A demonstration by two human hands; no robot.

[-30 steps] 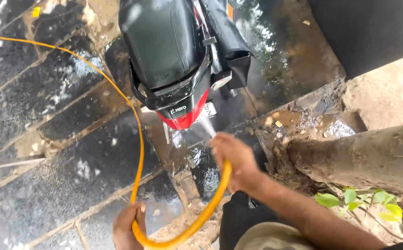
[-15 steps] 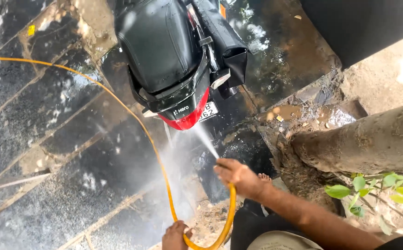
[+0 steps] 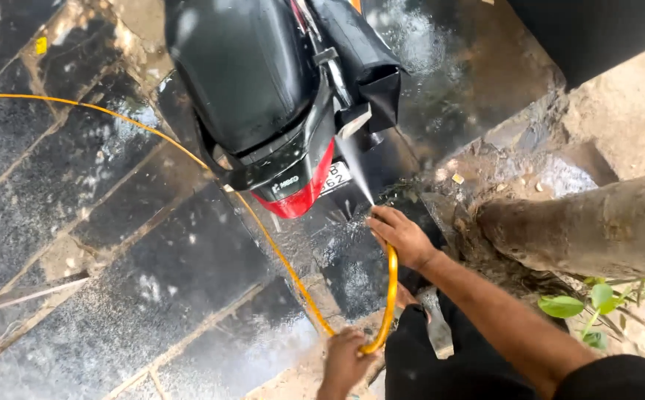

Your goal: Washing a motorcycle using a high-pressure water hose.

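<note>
Right now the biggest thing is the black motorbike (image 3: pixel 263 96), seen from above w/ its back end pointing down at the person. It has a black seat, a red tail light (image 3: pixel 300 198) and a white plate just beside the light. It stands on the wet ground (image 3: pixel 100 244), made of dark stone slabs w/ sandy lines between them.

Next is the tree trunk (image 3: pixel 582 230), lying slanted on the right side, w/ mud at its foot and a few green leaves (image 3: pixel 604 296) near it.

Then the yellow hose (image 3: pixel 278 252). It runs from the far left, across the slabs, past the back of the bike, & bends in a loop down by the person's legs.

The right hand (image 3: pixel 402 235) is closed round the hose tip, just behind the bike's back wheel area. A thin water spray (image 3: pixel 356 174) shoots up from the tip & hits the bike near the plate.

The left hand (image 3: pixel 346 359) is at the bottom, fingers wrapped round the hose at the low part of the loop.

Smallest: bits of stone & rubbish on the mud beside the trunk.
</note>
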